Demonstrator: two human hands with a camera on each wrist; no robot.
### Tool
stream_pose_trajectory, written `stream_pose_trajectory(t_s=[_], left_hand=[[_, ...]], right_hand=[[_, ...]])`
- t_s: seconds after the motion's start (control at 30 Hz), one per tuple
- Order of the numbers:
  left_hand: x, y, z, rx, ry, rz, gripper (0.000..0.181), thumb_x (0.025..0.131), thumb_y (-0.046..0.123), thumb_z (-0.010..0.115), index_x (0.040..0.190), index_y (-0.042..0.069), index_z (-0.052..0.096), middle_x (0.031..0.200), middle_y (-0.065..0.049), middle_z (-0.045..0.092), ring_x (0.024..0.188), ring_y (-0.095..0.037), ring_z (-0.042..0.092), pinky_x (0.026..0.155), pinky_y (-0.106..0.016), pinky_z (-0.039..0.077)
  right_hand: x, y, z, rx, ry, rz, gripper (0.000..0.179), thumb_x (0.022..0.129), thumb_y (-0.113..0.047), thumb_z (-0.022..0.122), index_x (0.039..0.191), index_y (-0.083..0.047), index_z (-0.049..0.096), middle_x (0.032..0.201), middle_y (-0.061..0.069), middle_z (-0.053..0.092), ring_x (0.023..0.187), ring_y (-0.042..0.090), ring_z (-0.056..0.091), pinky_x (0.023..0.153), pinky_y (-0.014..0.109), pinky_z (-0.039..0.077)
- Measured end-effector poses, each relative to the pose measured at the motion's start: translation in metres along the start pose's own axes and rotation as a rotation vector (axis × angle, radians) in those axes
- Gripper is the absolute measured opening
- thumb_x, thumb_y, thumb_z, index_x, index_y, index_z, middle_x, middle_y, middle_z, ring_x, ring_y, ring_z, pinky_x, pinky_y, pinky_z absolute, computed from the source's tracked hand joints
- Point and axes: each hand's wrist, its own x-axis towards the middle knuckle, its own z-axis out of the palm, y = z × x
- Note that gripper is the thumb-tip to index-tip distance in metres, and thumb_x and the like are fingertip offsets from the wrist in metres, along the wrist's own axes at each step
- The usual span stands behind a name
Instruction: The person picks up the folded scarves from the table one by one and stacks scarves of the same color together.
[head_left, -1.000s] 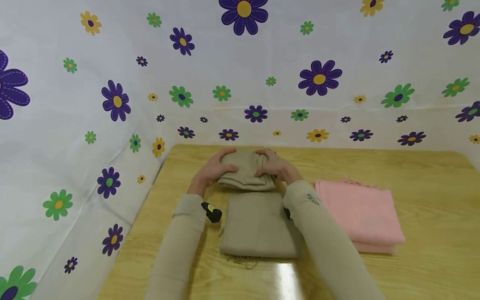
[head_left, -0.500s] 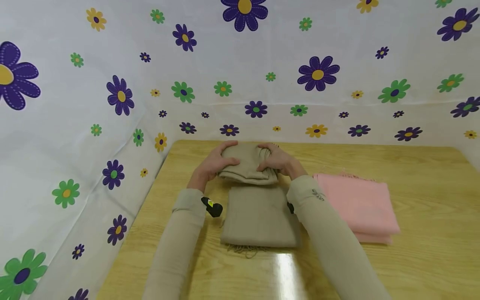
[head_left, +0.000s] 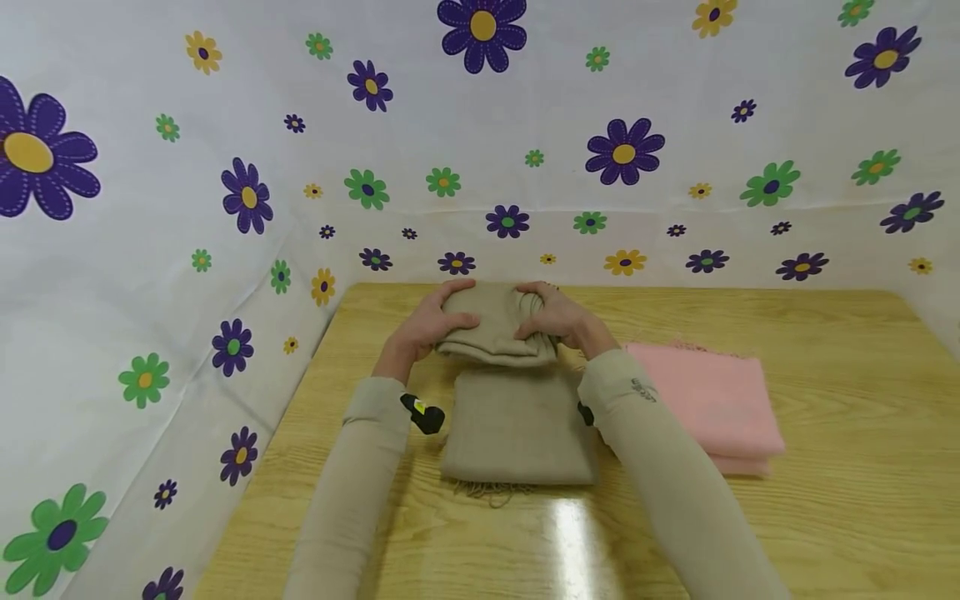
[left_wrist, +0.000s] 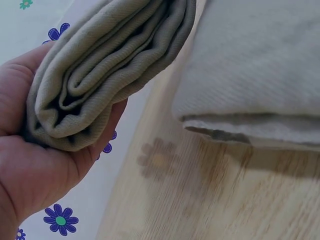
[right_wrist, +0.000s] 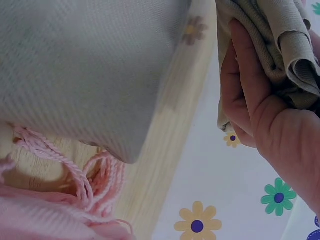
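Note:
A thick folded beige cloth [head_left: 491, 321] is held near the table's back edge, its rolled layers showing end-on in the left wrist view. My left hand [head_left: 427, 325] grips its left side, thumb on top and the other fingers around the far side. My right hand [head_left: 558, 319] holds the right end; in the right wrist view its fingers [right_wrist: 245, 65] lie along the cloth's side. Just in front lies a flat folded beige scarf [head_left: 521, 429] with fringe along its near edge. Whether the held cloth touches the table is hard to tell.
To the right, partly behind my right forearm, a folded pink scarf [head_left: 712, 400] with fringe lies on the wooden table [head_left: 847, 500]. A white flowered sheet [head_left: 555, 100] hangs along the back and left side.
The head view has shifted slightly, so the pink scarf appears farther left. Both hands keep their grip on the folded cloth, with little visible movement.

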Motion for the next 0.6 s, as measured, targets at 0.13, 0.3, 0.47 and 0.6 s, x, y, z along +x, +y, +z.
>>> stream_pose_trajectory(t_s=[0.13,0.3,0.47,0.6], left_hand=[[-0.002,0.0,0.0,-0.011,0.001,0.012,0.068,0.09,0.008,0.071,0.15,0.021,0.043,0.156,-0.011,0.028,0.133,-0.032,0.036,0.111,-0.047,0.034],[-0.004,0.0,-0.002,0.011,-0.005,0.023,0.068,0.09,0.009,0.072,0.15,0.022,0.043,0.156,-0.011,0.03,0.133,-0.032,0.036,0.111,-0.048,0.033],[-0.009,0.003,-0.003,0.04,-0.011,0.024,0.069,0.089,0.011,0.073,0.15,0.022,0.042,0.156,-0.01,0.031,0.132,-0.031,0.037,0.11,-0.048,0.034],[-0.013,0.007,-0.001,0.055,-0.014,0.031,0.069,0.088,0.012,0.074,0.149,0.022,0.043,0.155,-0.01,0.032,0.131,-0.031,0.038,0.11,-0.047,0.034]], right_hand=[[-0.006,-0.002,0.002,0.003,0.003,-0.013,0.085,0.08,0.009,0.072,0.152,-0.014,0.033,0.148,0.019,0.031,0.12,0.033,0.043,0.104,0.046,0.042],[-0.012,-0.003,0.004,0.002,0.014,-0.017,0.086,0.079,0.008,0.073,0.152,-0.015,0.034,0.15,0.018,0.029,0.124,0.033,0.04,0.107,0.047,0.039],[-0.017,-0.003,0.006,-0.003,0.019,-0.023,0.087,0.079,0.007,0.074,0.152,-0.016,0.034,0.151,0.017,0.028,0.127,0.034,0.038,0.109,0.048,0.037],[-0.02,-0.001,0.006,-0.009,0.02,-0.039,0.086,0.08,0.006,0.074,0.153,-0.016,0.033,0.152,0.018,0.028,0.128,0.033,0.038,0.109,0.048,0.037]])
